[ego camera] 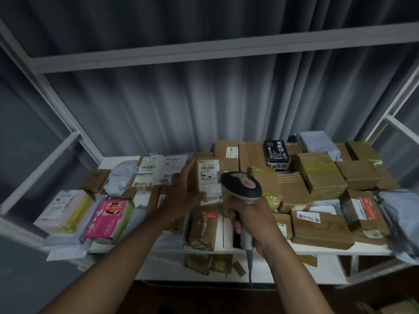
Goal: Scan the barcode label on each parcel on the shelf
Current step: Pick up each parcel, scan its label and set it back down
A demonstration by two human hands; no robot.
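A brown cardboard parcel with a white barcode label (209,181) stands tilted up at the middle of the shelf. My left hand (181,196) grips its left side, fingers along the edge and thumb at the bottom. My right hand (251,223) grips the handle of a grey handheld barcode scanner (241,185) with an orange button, its head right next to the label. The scanner's cable hangs down below my wrist.
Several brown boxes (322,173) fill the right half of the white shelf (317,250). A black box (275,151) stands at the back. Labelled parcels (149,169), a pink box (108,217) and a pale box (65,207) lie left. Grey mailers (401,214) lie far right.
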